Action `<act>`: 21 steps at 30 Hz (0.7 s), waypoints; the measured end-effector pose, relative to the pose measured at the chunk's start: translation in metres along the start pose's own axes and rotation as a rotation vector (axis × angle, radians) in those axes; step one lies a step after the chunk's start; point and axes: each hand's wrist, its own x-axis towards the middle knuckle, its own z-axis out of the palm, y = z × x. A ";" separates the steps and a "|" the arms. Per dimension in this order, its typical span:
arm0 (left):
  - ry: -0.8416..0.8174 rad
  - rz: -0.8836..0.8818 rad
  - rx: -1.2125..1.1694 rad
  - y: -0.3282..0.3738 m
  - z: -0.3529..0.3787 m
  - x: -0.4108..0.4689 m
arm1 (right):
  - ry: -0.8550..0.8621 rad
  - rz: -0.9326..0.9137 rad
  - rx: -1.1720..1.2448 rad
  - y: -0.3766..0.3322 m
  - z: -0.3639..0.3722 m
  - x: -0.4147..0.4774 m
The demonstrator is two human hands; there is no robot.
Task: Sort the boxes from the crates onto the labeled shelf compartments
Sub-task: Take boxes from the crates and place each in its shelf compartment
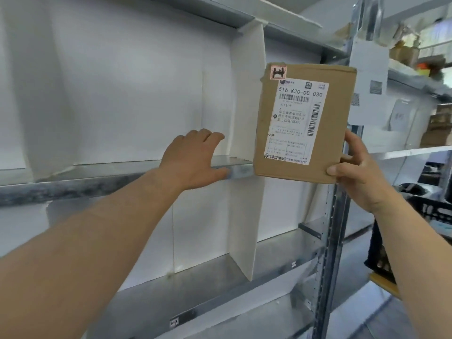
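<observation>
A flat brown cardboard box (325, 123) with a white shipping label and a small red sticker marked "H" is held upright in front of the metal shelf (97, 177). My right hand (354, 167) grips its lower right corner. My left hand (195, 160) rests with fingers spread on the front edge of the middle shelf board, just left of the box and beside a white divider (247, 94). The compartments in view hold nothing. Small labels (294, 264) sit on the lower shelf's front edge.
A grey steel upright (330, 241) stands right of the box. A black plastic crate (425, 211) sits at the far right behind my right forearm. More shelves with cardboard boxes (437, 128) run along the right background.
</observation>
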 end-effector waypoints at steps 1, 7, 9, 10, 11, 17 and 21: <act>-0.011 0.010 0.024 0.000 -0.001 0.002 | 0.024 -0.002 0.008 0.004 -0.006 0.003; 0.083 -0.065 0.160 0.035 0.006 0.053 | -0.059 -0.081 0.033 0.030 -0.068 0.070; 0.111 -0.061 0.207 0.058 0.009 0.075 | -0.072 -0.096 0.044 0.041 -0.091 0.091; 0.117 -0.055 0.229 0.069 0.012 0.086 | -0.081 -0.102 0.054 0.047 -0.103 0.101; 0.120 -0.049 0.253 0.081 0.014 0.098 | -0.093 -0.102 0.065 0.054 -0.114 0.110; 0.120 -0.070 0.293 0.137 0.040 0.155 | -0.154 -0.055 0.114 0.095 -0.161 0.158; 0.055 -0.120 0.267 0.162 0.065 0.177 | -0.215 -0.028 0.167 0.124 -0.177 0.180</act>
